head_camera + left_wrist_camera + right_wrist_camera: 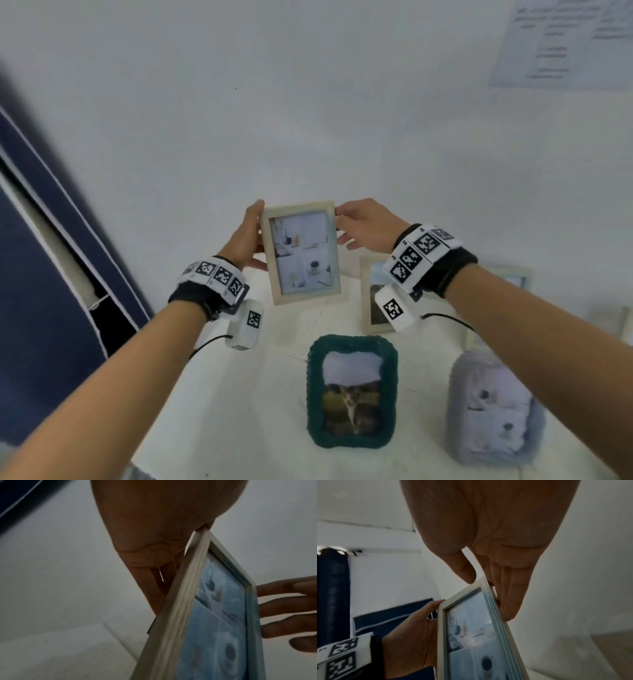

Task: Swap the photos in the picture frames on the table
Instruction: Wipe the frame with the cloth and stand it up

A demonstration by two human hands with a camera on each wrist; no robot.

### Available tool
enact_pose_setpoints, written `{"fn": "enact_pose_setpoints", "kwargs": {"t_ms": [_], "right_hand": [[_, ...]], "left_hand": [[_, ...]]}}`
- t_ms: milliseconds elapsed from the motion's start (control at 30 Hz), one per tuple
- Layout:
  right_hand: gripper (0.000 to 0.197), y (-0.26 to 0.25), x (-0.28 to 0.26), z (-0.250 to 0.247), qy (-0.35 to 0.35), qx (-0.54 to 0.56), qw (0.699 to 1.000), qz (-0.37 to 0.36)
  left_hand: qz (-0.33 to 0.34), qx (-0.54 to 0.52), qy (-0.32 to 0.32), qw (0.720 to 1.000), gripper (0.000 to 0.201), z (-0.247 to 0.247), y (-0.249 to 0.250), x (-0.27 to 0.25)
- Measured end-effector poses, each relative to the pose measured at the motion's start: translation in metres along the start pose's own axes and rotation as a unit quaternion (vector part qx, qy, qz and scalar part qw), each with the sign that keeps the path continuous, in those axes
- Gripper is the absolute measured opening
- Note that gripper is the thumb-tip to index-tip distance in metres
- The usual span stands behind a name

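The left hand [245,240] and right hand [364,224] clamp their fingers [508,601] on the pale frame's [301,251] side edges, holding it above the tabletop [239,394]. A loose edge grip could drop it onto the green frame [352,390], fluffy frame [493,407] or the frame behind [371,294].

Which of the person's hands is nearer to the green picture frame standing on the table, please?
Left, slightly, as far as the head view shows. The left hand grips the raised wooden frame up and left of the green frame; the right hand holds its far side, higher and further right.
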State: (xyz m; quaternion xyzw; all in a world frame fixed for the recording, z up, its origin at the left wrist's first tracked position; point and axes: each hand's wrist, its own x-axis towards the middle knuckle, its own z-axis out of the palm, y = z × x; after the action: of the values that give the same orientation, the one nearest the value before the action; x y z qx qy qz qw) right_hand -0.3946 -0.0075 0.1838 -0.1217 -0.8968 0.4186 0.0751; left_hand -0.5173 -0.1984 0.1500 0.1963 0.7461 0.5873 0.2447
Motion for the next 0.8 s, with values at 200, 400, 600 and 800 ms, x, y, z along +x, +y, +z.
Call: {"fn": "enact_pose_setpoints", "kwargs": {"t_ms": [200,400,600,800], "right_hand": [[0.047,0.033,0.052,0.043,-0.1,-0.035,0.989,0.102],[0.042,0.056,0.072,0.059,-0.151,-0.08,0.975,0.145],[0.043,0.062,0.08,0.064,-0.179,-0.11,0.966,0.148],[0.042,0.063,0.08,0.062,-0.176,-0.119,0.965,0.153]], "left_hand": [[-0.088,-0.035,-0.011,0.995,0.075,-0.001,-0.07,0.048],[-0.11,-0.024,-0.021,0.993,0.065,0.002,-0.1,0.065],[-0.11,-0.003,-0.02,0.994,0.064,0.001,-0.109,0.075],[-0.114,0.01,-0.021,0.993,0.073,0.006,-0.111,0.076]]}}
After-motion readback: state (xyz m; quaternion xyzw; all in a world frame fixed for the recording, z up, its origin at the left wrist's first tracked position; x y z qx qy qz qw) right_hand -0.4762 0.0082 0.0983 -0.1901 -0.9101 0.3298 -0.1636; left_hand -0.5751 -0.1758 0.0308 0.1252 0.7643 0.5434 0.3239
